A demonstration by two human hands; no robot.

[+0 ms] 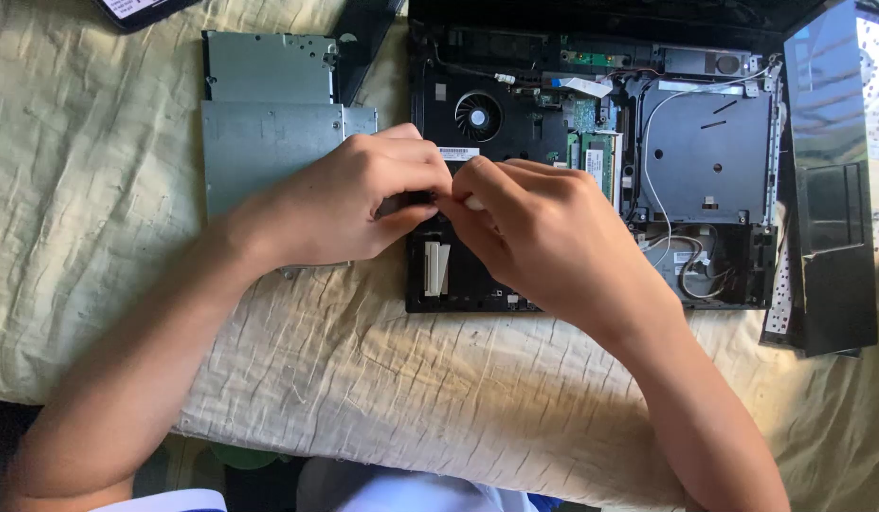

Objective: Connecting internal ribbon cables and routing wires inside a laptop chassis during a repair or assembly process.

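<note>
Your left hand (349, 199) and right hand (534, 232) meet with fingertips pinched on a small dark part (mostly hidden), low over the opened laptop base (591, 171) near its fan (478, 116), while removed metal plates (269, 123) lie left on the cloth (382, 379).

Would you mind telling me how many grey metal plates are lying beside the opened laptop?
2: a smaller plate at top left and a larger plate just below it, partly under the left hand.
</note>
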